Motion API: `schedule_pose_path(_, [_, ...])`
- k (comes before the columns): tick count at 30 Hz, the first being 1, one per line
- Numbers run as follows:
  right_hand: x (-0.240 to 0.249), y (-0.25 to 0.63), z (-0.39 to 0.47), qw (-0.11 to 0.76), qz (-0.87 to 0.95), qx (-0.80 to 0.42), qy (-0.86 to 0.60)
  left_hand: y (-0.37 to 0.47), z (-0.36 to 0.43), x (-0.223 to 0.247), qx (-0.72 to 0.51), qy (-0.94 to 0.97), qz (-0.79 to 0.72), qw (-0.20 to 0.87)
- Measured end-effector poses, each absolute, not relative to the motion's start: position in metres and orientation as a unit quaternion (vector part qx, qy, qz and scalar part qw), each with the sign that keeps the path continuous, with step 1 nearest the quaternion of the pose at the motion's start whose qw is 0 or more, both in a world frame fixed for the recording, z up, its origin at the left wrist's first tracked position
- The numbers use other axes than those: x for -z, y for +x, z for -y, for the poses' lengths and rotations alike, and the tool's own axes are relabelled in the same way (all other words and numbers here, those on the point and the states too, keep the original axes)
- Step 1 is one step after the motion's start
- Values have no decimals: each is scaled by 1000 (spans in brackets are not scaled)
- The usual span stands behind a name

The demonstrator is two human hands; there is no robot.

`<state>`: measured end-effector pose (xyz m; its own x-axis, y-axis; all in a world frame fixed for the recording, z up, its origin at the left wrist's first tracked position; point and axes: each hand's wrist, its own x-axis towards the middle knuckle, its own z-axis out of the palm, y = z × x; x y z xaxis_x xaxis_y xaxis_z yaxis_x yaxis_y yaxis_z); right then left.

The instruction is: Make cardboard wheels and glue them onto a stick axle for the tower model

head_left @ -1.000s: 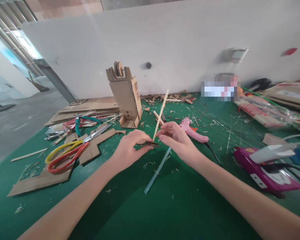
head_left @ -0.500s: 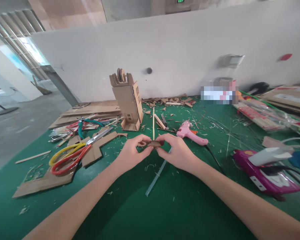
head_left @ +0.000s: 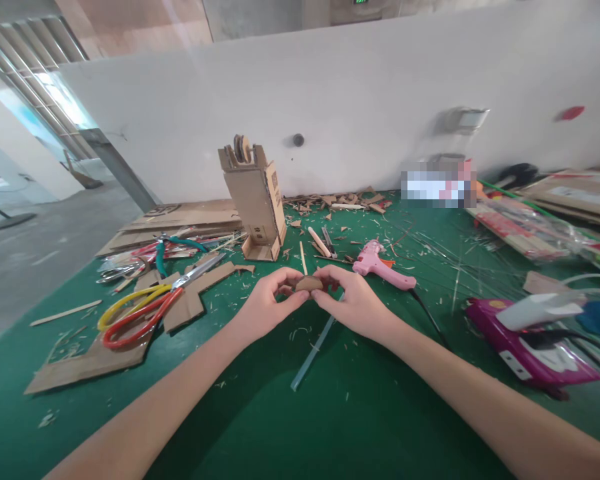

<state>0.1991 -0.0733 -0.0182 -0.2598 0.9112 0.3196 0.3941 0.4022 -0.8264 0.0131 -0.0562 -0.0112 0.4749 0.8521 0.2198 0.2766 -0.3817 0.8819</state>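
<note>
Between my two hands is a small round cardboard disc (head_left: 309,284), tilted so that part of its flat face shows. My left hand (head_left: 275,298) pinches its left edge, and my right hand (head_left: 344,295) pinches the right one. A thin wooden stick (head_left: 303,259) points away from me behind the disc; where its near end meets the disc is hidden. Below my right hand a translucent glue stick (head_left: 313,353) lies on the green table. To the right of that hand rests a pink hot glue gun (head_left: 383,267).
A cardboard tower (head_left: 255,207) with small wheels on top stands behind my left hand. Scissors with yellow and red handles (head_left: 143,310) lie on cardboard pieces at left. A purple power strip (head_left: 525,347) sits at right. Cardboard scraps (head_left: 340,202) line the white wall (head_left: 350,93).
The disc has tipped so that more of its face shows. The wooden stick has swung slightly left and appears shorter. Both hands keep nearly the same place.
</note>
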Motion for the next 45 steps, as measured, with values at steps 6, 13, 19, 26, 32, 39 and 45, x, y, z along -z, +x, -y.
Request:
schedule_pose_path(6, [16, 201, 71, 445, 672, -440, -396, 10, 58, 15, -354, 770, -353, 396])
schedule_pose_path(13, [17, 200, 65, 471, 543, -563, -407, 15, 66, 13, -349, 784, -321, 402])
schedule_pose_path(19, [13, 198, 68, 490, 439, -669, -346, 20, 72, 8, -371, 747, -310, 456])
schedule_pose_path(26, [-1, 223, 53, 580, 479, -525, -398, 20, 81, -7, -332, 760, -328, 451])
schedule_pose_path(32, [-3, 224, 63, 533, 652, -363, -399, 10, 53, 7, -471, 582, -459, 478])
schedule_pose_path(39, [1, 224, 76, 476, 739, -210, -427, 9, 45, 20, -444, 519, -452, 574])
schedule_pose_path(45, [1, 221, 82, 473, 730, -291, -398, 11, 48, 15, -434, 560, -485, 512])
